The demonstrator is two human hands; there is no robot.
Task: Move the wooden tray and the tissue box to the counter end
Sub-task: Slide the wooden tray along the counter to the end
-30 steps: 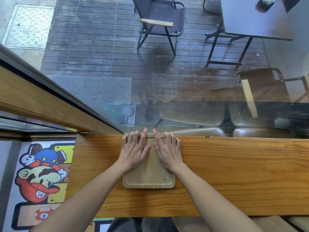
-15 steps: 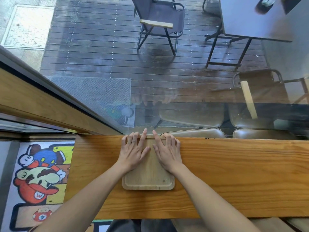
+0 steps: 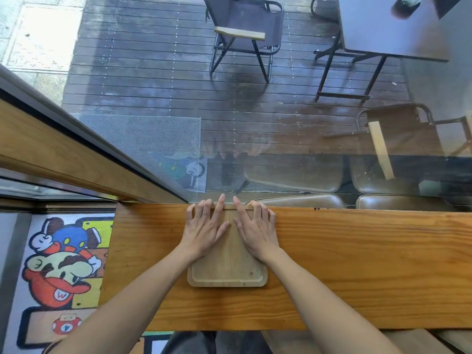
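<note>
Both hands are lying flat with fingers spread, not gripping anything: the left hand (image 3: pixel 204 229) and right hand (image 3: pixel 255 229) just press palms-down on the far half of the pale rectangular wooden tray (image 3: pixel 228 270). Fingertips reach its far edge at 12 o'clock, by the glass. The tray sits flat on the orange-brown wooden counter (image 3: pixel 357 264), near its left end, long axis running 12 to 6.

Beyond the glass, a folding chair (image 3: pixel 245 34) stands near a dark table (image 3: pixel 388 26); a cartoon mat (image 3: pixel 63 264) lies, apparently, indoors.
</note>
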